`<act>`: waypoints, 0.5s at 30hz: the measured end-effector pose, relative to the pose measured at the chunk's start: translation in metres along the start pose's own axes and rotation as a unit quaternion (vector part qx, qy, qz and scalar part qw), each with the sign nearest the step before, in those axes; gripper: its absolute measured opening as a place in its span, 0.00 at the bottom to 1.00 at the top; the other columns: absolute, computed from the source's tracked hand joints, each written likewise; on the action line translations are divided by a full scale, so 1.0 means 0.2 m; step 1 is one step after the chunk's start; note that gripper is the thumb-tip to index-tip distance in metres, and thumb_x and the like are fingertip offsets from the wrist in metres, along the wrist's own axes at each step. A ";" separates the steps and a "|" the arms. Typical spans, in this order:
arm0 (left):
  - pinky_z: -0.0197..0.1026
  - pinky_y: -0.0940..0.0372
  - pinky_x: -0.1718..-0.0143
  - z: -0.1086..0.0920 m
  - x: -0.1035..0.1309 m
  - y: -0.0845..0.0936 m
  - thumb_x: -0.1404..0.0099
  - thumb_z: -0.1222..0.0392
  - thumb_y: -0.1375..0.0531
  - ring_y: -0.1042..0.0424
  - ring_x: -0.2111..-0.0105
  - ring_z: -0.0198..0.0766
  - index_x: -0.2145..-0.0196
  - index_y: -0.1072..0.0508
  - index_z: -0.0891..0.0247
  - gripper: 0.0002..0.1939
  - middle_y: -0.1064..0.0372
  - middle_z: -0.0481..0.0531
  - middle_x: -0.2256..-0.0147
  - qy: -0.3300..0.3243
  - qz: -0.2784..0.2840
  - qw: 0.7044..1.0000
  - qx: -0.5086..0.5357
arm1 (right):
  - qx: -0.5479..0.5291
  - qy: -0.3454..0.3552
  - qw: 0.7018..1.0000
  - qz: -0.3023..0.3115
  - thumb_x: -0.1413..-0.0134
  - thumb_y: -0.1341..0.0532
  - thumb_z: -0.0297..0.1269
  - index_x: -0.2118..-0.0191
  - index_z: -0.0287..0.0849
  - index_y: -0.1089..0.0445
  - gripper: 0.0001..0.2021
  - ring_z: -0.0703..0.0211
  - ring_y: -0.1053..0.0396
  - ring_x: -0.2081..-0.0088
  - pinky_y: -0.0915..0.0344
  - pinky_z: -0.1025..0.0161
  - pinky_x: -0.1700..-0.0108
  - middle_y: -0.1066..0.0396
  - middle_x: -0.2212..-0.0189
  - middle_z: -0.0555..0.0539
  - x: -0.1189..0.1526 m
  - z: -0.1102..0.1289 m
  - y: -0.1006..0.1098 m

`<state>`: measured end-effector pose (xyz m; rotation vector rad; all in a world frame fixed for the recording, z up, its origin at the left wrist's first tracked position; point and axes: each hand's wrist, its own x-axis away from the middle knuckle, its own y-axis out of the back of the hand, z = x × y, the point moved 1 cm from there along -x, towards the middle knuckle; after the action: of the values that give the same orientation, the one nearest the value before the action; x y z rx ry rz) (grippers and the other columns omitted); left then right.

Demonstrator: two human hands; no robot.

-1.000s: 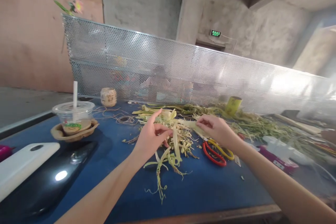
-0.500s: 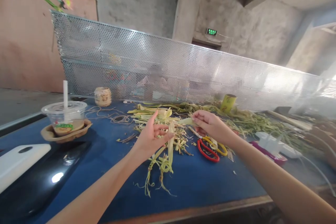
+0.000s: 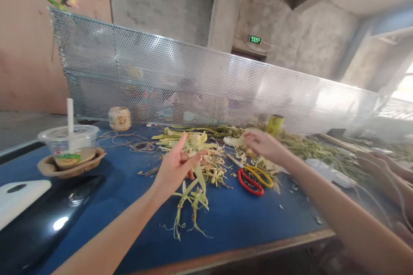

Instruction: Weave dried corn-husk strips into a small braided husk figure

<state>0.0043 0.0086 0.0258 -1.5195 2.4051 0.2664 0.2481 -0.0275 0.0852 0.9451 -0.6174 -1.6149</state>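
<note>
My left hand [image 3: 176, 165] is closed, thumb up, around a pale green husk-like strip [image 3: 200, 179]. From it hang knotted, looped strips with frayed ends [image 3: 193, 206] over the blue table. To the right, my right hand [image 3: 263, 144], slightly blurred, is closed with a pale, wide strip [image 3: 234, 141] sticking out from its fingertips to the left. Between and behind the hands lies a heap of cut husk scraps [image 3: 214, 165]. Scissors [image 3: 251, 180] with one red and one yellow handle rest on the table below my right hand.
At left are a lidded plastic cup [image 3: 69, 146] in a cardboard holder, a white phone-like object [image 3: 24, 197], a dark glossy object [image 3: 64, 215], twine [image 3: 138, 144] and a jar [image 3: 119, 119]. Green stalks, a yellow-green cylinder [image 3: 275, 124], a white power strip [image 3: 332, 172] and another person's arm [image 3: 383, 176] are at right.
My right hand has moved right and away with its strip. My left fingers have curled in more, around the hanging strips. A purple object beside the power strip no longer shows.
</note>
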 end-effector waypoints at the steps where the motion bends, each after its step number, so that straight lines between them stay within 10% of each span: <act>1: 0.36 0.31 0.77 -0.01 0.00 -0.01 0.42 0.57 0.40 0.26 0.58 0.51 0.36 0.73 0.66 0.51 0.23 0.58 0.68 -0.015 -0.005 1.000 0.023 | -0.007 0.017 0.999 0.039 0.46 0.45 0.39 0.58 0.38 0.33 0.13 0.67 0.44 0.81 0.45 0.67 0.77 0.37 0.81 0.52 0.04 0.02 -0.08; 4: 0.36 0.30 0.81 -0.02 0.01 -0.03 0.43 0.58 0.38 0.25 0.60 0.51 0.36 0.70 0.59 0.50 0.24 0.59 0.59 -0.047 -0.021 0.997 0.058 | -0.078 0.128 0.985 0.089 0.54 0.37 0.42 0.50 0.41 0.34 0.23 0.69 0.45 0.79 0.46 0.69 0.76 0.39 0.80 0.55 0.14 0.13 -0.34; 8: 0.37 0.28 0.79 -0.02 0.02 -0.03 0.43 0.58 0.37 0.26 0.59 0.51 0.36 0.65 0.52 0.48 0.26 0.58 0.56 -0.073 -0.062 0.994 0.060 | -0.147 0.141 0.973 0.111 0.51 0.40 0.36 0.71 0.37 0.26 0.08 0.72 0.53 0.81 0.53 0.70 0.79 0.47 0.85 0.56 0.15 0.21 -0.51; 12: 0.36 0.29 0.79 -0.03 0.02 -0.04 0.47 0.59 0.34 0.27 0.57 0.53 0.36 0.68 0.49 0.54 0.33 0.61 0.48 -0.067 -0.041 0.995 0.068 | -0.135 0.083 0.981 0.112 0.51 0.40 0.36 0.74 0.36 0.25 0.09 0.71 0.49 0.80 0.50 0.71 0.78 0.41 0.84 0.54 0.06 0.09 -0.35; 15: 0.35 0.30 0.80 -0.03 0.02 -0.04 0.45 0.57 0.36 0.26 0.58 0.54 0.36 0.67 0.52 0.51 0.33 0.64 0.49 -0.047 -0.036 0.997 0.043 | -0.089 -0.077 0.990 -0.076 0.53 0.37 0.39 0.71 0.36 0.25 0.10 0.68 0.43 0.81 0.44 0.69 0.79 0.37 0.83 0.53 -0.01 -0.12 -0.05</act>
<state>0.0085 -0.0012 0.0306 -1.5170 2.2552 0.2100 0.2638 -0.0213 0.0643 0.7564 -0.5053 -1.8597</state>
